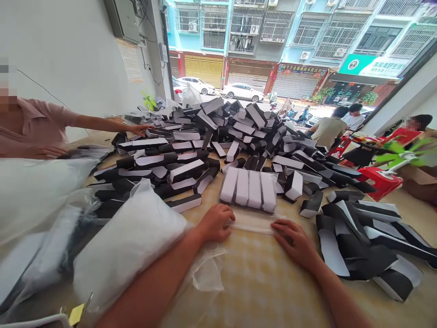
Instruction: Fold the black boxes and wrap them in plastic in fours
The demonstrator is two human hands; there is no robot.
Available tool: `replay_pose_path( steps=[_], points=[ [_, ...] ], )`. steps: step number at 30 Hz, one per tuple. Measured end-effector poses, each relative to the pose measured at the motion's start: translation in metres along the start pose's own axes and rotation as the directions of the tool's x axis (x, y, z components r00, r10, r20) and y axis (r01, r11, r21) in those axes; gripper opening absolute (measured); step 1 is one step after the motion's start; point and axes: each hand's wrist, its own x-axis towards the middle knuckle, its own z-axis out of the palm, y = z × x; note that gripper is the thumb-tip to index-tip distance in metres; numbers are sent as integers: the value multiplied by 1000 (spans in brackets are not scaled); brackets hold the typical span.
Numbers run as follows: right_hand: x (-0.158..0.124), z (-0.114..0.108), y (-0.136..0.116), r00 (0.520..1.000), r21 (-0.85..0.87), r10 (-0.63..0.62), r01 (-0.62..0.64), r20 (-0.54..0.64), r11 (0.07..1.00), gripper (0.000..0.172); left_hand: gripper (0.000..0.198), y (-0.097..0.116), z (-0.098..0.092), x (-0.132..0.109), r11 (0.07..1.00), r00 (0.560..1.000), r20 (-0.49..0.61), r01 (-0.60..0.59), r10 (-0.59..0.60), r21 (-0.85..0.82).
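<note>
A clear plastic bag (253, 223) lies on the table in front of me, its loose end toward me. Inside its far part, several white-topped boxes (248, 189) sit side by side in a row. My left hand (215, 223) has curled fingers closed on the left corner of the bag's loose end. At the right corner, my right hand (292, 239) pinches the plastic between fingers and thumb. Beside my left forearm stands a bulging white plastic sack (126, 241); its contents do not show clearly. A thin scrap of clear plastic (208, 271) lies by that forearm.
A large heap of black-and-white folded boxes (218, 132) covers the table's far side. More lie in a pile (368, 241) at right. A co-worker's arm (105, 123) reaches to the heap from the left. Filled plastic bags (37, 200) stand at left; other people sit farther right.
</note>
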Motion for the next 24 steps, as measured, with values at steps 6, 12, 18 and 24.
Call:
replay_pose_path(
  steps=[6,12,18,24],
  points=[
    [4,-4,-7,998,60,64,-63,-6,996,28,23,6,-3,0,999,1000,18,-9,8,35],
    [9,-2,-9,989,134,136,-127,-62,983,32,23,6,-5,0,998,1000,-26,-13,15,67],
    [7,-1,-7,982,115,138,-123,-129,986,39,22,-3,-3,2,975,949,-225,205,-219,-86],
    [4,0,-7,969,158,194,-169,-152,973,40,16,0,-7,4,934,890,-315,258,-329,-247]
  ],
)
